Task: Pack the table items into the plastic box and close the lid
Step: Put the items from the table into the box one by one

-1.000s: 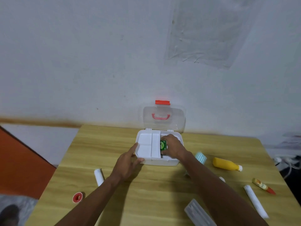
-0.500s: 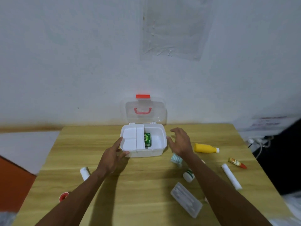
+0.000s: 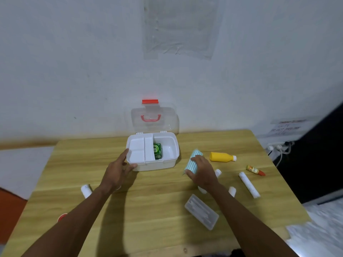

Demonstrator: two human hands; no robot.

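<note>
1. The wooden bench (image 3: 148, 210) is the biggest thing here. It carries the box and all the loose things.
2. The plastic box (image 3: 157, 165) sits near the back of the bench. Its clear lid (image 3: 167, 117) stands up, open, against the wall. A white tray (image 3: 138, 151) fills the left part of the box. A green packet (image 3: 157, 151) already lies in the open right part.
3. The left hand (image 3: 118, 169) rests spread at the box's front left corner. Its thumb touches the front wall and a finger touches the side. It grips nothing. It looks like it steadies the box.
4. The right hand (image 3: 202, 172) is curled around the striped blue packet (image 3: 193, 162), just right of the box. The packet still seems to touch the bench.
5. To do this step well, I think the right hand should get a firm hold, lift the packet over the box wall, and lay it flat beside the green packet.
6. The left hand should hold the box so it does not slide.
7. Smaller things wait on the bench: a clear case (image 3: 201, 211), a yellow bottle (image 3: 221, 156), a long white roll (image 3: 248, 184), and a small orange tube (image 3: 255, 170).
8. Lots is left to pack, so lay things neatly.
</note>
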